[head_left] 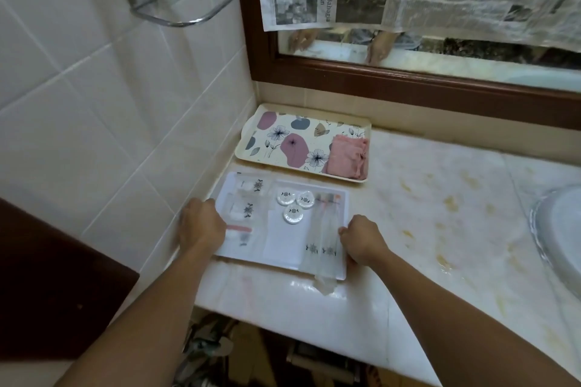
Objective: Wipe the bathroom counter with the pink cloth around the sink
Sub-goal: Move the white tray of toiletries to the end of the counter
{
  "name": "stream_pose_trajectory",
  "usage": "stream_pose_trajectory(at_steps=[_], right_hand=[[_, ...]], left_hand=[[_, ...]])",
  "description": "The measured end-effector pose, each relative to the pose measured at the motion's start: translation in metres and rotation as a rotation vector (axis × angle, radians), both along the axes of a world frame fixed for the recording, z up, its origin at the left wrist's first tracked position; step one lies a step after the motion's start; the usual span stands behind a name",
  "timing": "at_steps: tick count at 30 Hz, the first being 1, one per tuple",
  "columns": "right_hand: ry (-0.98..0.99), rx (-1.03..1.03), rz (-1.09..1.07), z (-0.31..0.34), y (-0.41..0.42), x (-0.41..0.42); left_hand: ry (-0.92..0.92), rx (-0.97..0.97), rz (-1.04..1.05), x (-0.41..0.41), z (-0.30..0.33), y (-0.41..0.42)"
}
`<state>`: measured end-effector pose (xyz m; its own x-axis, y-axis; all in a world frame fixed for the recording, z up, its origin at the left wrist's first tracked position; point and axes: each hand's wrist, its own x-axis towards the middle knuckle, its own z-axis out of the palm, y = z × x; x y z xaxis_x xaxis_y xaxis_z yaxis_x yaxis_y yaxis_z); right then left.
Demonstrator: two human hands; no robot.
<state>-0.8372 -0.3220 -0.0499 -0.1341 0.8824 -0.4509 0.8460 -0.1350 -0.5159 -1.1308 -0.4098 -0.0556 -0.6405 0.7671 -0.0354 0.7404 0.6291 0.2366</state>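
While the left hand (201, 223) and right hand (361, 240) curl closed on the clear tray's (283, 248) side edges, the pink cloth (347, 155), likely soft and light, lies folded on the floral tray (251, 132) at twelve o'clock, best pinched at a fold.

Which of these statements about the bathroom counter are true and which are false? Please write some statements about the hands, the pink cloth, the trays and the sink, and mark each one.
1. The pink cloth lies on the flowered tray. True.
2. The right hand holds the pink cloth. False: it grips the right edge of the white tray; the cloth lies untouched.
3. The left hand is at the left edge of the white tray. True.
4. The sink is to the left of both trays. False: it is at the right edge of the view.
5. The counter near the sink shows yellowish stains. True.
6. Three round white items lie on the flowered tray. False: they lie on the white tray.
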Motion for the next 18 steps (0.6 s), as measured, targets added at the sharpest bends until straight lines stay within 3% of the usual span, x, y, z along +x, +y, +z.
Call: stream_pose_trajectory(at_steps=[6,12,18], right_hand=[[0.046,-0.025,-0.008,0.003,0.000,-0.007],[0.111,-0.031,-0.025,0.004,-0.005,-0.020],[0.120,-0.033,-0.011,0.004,-0.006,-0.027]], left_hand=[[0.131,-0.010,0.073,0.025,0.003,-0.047],[-0.150,0.085,0.334,0.028,0.009,-0.057],[-0.215,0.135,0.408,0.023,0.003,-0.054]])
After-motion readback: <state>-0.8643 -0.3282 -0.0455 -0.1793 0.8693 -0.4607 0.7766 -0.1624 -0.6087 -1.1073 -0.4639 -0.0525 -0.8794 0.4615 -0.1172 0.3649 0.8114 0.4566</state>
